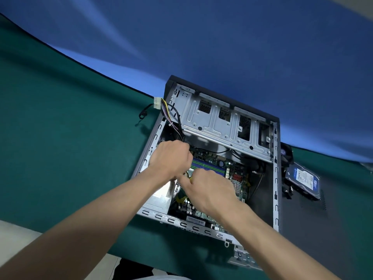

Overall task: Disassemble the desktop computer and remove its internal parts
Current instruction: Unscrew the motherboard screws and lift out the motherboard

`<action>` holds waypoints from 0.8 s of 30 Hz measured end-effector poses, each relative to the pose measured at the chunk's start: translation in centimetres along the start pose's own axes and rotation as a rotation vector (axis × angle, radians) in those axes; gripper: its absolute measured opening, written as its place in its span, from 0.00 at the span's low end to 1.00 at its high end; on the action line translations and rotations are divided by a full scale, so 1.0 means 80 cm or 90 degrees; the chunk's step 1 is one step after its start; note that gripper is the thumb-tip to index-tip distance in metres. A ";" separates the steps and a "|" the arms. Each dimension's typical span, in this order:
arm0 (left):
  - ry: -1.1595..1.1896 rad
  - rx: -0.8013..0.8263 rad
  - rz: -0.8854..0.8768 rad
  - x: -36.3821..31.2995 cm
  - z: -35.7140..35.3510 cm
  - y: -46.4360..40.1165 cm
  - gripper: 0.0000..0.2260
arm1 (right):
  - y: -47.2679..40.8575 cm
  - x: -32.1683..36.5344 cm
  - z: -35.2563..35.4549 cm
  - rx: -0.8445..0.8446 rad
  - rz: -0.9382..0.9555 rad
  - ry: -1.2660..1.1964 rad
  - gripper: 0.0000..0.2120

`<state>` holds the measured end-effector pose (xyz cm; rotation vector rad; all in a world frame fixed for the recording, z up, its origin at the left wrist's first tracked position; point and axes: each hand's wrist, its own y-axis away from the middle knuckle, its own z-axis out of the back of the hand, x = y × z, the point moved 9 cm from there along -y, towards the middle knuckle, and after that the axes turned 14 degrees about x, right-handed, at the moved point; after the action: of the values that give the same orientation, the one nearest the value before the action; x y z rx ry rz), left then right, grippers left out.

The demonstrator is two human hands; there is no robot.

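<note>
- Both bare forearms reach in from the bottom edge, and the two hands meet inside the open grey metal computer case (276,178).
- Left hand (171,158) is curled knuckles-up over the green motherboard (232,168), beside the blue and green memory slots (210,167); what its fingers hold is hidden beneath it.
- Right hand (210,188) lies just beside it, fingers bent down onto the board, with a bit of yellow showing at its fingertips; I cannot tell what it grips.
- Beyond the hands, a silver perforated drive cage (218,122) spans the far end of the case.
- A white multi-pin power connector on coloured wires (157,103) hangs over the case's left wall.
- The case lies on its side on the green-covered bench (60,128).
- A blue-labelled hard drive (302,179) lies outside the case to its right, on a dark panel (306,229).
</note>
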<state>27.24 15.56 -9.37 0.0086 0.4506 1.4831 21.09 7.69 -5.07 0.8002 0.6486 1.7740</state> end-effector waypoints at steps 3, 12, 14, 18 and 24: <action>0.014 -0.005 -0.002 0.000 0.003 0.003 0.12 | 0.000 0.009 -0.015 0.160 0.068 0.020 0.16; 0.031 -0.005 -0.020 -0.002 0.004 0.004 0.11 | 0.021 0.017 -0.021 0.041 0.096 0.119 0.26; 0.028 -0.006 -0.019 -0.001 0.004 0.004 0.11 | 0.026 0.018 -0.018 -0.022 0.100 0.095 0.29; 0.027 -0.004 -0.023 -0.002 0.003 0.004 0.12 | 0.029 0.006 -0.009 -0.087 0.071 -0.001 0.17; 0.030 0.002 -0.021 0.000 0.002 0.004 0.14 | 0.018 -0.007 -0.006 -0.033 0.000 0.006 0.15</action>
<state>27.00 15.60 -9.14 -0.0317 0.4895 1.4531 20.00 6.66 -4.42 0.7573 0.6067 1.7880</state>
